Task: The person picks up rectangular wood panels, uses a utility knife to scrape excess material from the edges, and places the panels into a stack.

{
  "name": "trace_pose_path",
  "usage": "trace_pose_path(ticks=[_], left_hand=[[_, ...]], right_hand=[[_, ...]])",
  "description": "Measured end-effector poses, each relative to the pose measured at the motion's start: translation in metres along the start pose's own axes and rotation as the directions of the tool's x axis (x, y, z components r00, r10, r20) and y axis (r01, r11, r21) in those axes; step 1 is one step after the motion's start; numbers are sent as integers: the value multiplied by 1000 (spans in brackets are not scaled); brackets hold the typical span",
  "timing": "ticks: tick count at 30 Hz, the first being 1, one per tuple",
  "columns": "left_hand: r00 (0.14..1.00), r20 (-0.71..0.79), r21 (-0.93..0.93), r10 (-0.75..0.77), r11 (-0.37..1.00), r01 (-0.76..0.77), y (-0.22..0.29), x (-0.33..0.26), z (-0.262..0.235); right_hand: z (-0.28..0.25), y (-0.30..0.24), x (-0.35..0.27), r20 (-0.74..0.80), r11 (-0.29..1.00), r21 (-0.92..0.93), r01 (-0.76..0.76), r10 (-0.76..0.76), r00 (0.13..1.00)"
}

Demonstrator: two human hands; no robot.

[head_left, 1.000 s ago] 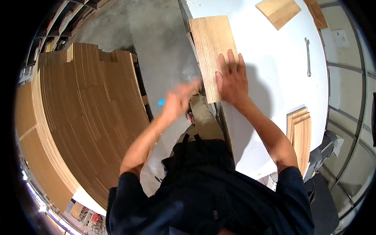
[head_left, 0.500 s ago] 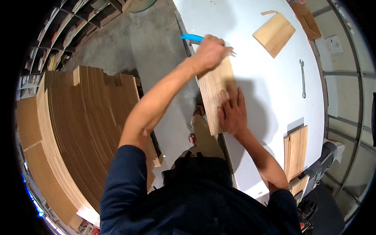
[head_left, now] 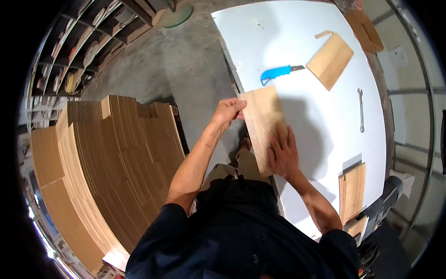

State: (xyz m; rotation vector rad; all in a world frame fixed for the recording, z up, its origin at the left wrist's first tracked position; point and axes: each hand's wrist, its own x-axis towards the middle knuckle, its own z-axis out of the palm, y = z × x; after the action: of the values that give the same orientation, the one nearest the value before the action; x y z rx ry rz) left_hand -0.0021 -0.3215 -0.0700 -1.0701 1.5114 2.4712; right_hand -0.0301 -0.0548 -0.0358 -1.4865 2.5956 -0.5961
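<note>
- Wooden board [head_left: 261, 118] lies along the left edge of the white counter [head_left: 325, 111].
- Left hand [head_left: 226, 113] pinches its left edge near the far corner.
- Right hand [head_left: 284, 156] rests at its near right side, fingers spread.
- Blue-handled knife [head_left: 276, 73] lies just beyond; wrench [head_left: 361, 111] farther right.

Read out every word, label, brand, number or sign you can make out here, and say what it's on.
No text can be quoted reliably.
Dark shirt: small pale marks on the front, too small and blurred to read.
Pale paper on the wall: too faint to read.
Blue-handled knife, wrench, long wooden board: no readable text.
</note>
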Motion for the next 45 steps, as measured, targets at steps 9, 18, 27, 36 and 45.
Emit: trace_pose_path(ticks=[9, 18, 27, 36, 45], left_hand=[[974, -53, -168, 219, 960, -225, 33, -70, -78], [753, -254, -44, 607, 770, -636, 134, -209, -204], [776, -249, 4, 579, 802, -597, 152, -205, -234], [851, 225, 562, 474, 650, -511, 99, -30, -64], [530, 721, 692, 445, -430, -580, 73, 87, 109]], right_hand=[[23, -4, 15, -121, 987, 83, -136, 146, 982], [26, -121, 156, 408, 3, 913, -408, 29, 913], [1, -200, 219, 448, 523, 759, -388, 13, 894], [-7, -68, 58, 85, 189, 901, -390, 805, 587], [-35, 9, -32, 151, 230, 468, -853, 930, 334]])
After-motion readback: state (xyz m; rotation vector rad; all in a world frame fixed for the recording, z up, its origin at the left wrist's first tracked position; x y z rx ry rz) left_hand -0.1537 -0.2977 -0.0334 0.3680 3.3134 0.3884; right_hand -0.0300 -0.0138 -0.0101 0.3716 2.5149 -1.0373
